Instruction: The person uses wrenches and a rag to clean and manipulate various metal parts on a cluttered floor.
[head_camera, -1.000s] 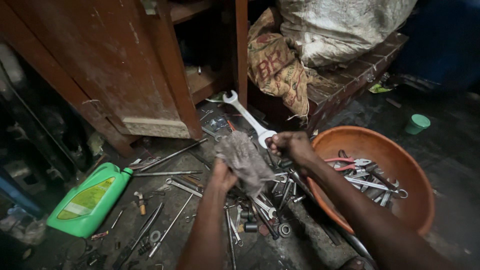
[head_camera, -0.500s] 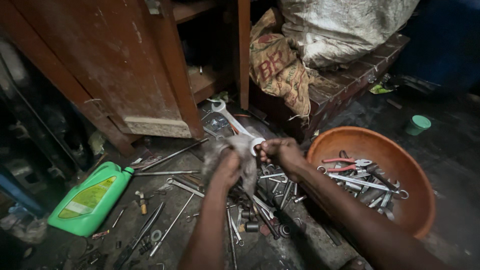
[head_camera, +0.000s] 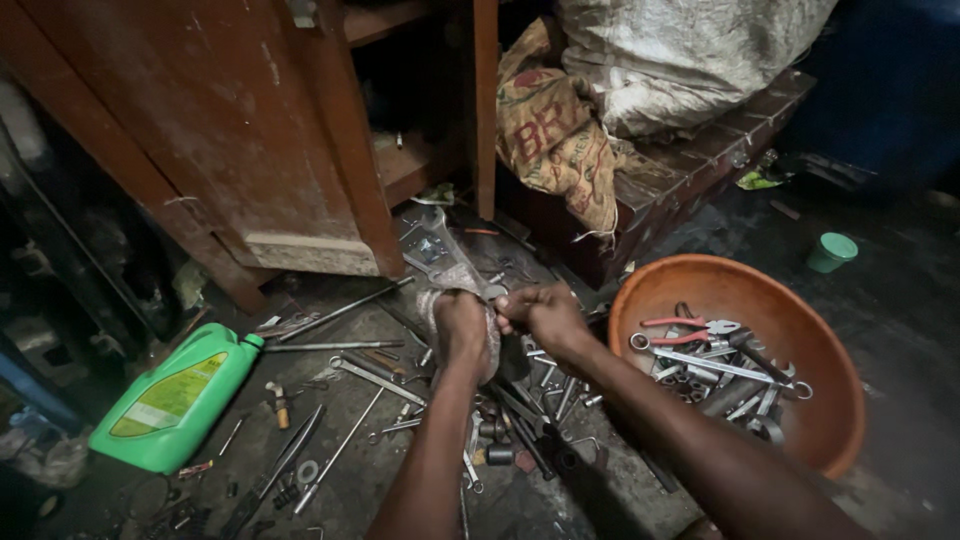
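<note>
Head view: your left hand (head_camera: 462, 330) clutches a grey crumpled rag (head_camera: 452, 283) around a large steel spanner (head_camera: 437, 240) above the floor; right hand (head_camera: 545, 315) pinches its shaft. Wipe firmly, clear of the orange plastic basin (head_camera: 830, 400).

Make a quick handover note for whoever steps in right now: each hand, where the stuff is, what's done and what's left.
Left hand: wrapped in a grey rag, gripping a large wrench through it.
Right hand: pinching the wrench and rag from the other side.
Orange basin: holds pliers and several wrenches.
Floor: loose wrenches, rods and sockets; green jug to the left.
Done: some tools lie in the basin.
Left: the wrench in hand and the many tools on the floor.
</note>
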